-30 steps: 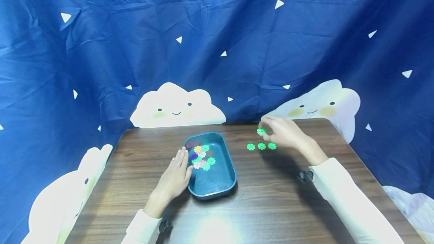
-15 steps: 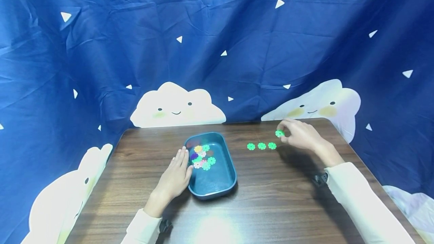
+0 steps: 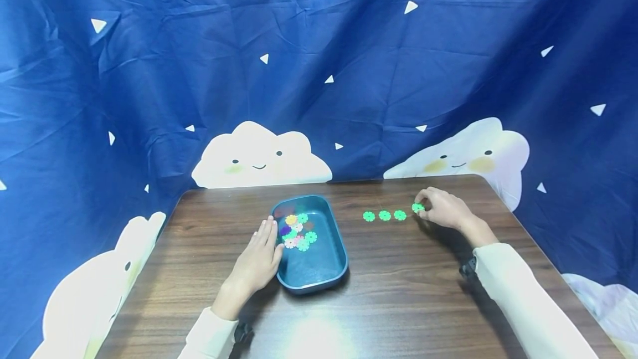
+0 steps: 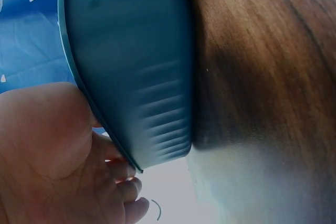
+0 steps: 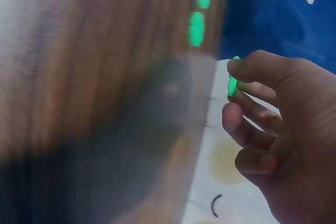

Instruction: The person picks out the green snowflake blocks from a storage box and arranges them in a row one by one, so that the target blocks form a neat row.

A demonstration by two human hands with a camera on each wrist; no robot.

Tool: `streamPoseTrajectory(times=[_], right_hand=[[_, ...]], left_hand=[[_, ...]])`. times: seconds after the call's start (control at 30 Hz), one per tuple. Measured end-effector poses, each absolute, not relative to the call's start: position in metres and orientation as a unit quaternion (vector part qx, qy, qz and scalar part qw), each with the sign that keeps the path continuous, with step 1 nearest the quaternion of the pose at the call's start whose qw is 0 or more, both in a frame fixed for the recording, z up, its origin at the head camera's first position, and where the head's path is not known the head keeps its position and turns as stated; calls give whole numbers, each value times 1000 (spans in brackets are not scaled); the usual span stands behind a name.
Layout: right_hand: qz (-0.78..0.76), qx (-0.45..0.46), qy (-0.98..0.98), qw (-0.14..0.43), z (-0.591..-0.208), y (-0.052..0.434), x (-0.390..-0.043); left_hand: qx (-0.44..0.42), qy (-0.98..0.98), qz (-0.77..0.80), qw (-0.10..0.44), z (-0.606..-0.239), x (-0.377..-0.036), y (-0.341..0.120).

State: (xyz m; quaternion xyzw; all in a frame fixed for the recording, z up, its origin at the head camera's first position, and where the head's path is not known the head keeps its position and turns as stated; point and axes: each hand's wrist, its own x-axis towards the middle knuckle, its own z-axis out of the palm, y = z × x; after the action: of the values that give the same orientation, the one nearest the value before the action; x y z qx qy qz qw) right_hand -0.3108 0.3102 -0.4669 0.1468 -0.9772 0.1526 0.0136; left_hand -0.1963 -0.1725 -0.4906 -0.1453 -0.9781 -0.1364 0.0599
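Between thumb and fingers my right hand (image 3: 445, 209) pinches a green snowflake disc (image 3: 417, 207), close over the table just right of a row. That row is 3 green snowflake discs (image 3: 384, 215) lying flat, spaced side by side. In the right wrist view the pinched disc (image 5: 232, 83) shows edge-on at the thumb tip. My left hand (image 3: 256, 259) rests along the left rim of a dark teal tray (image 3: 311, 281), fingers straight. The left wrist view shows the palm (image 4: 50, 145) against the tray's ribbed outer wall (image 4: 131, 51).
Inside the tray lies a loose heap of snowflake discs (image 3: 303, 244) in green, pink, yellow, purple and other colours. Everything stands on a dark wood-grain table (image 3: 399, 303). A blue curtain (image 3: 349, 71) with cloud prints hangs directly behind the table's far edge.
With the green snowflake disc, my right hand has moved right from above the row, then lowered toward the table at the row's right end. The left hand and tray have stayed put.
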Motion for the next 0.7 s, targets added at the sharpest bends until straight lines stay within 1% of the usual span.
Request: streamPoseTrajectory(times=[0.33, 0.7], right_hand=[[145, 130, -981, -3, -499, 310, -317], [148, 124, -981, 5, -504, 310, -319]], left_hand=[[-144, -979, -136, 53, -493, -196, -173], [-150, -976, -141, 65, -492, -196, -173]])
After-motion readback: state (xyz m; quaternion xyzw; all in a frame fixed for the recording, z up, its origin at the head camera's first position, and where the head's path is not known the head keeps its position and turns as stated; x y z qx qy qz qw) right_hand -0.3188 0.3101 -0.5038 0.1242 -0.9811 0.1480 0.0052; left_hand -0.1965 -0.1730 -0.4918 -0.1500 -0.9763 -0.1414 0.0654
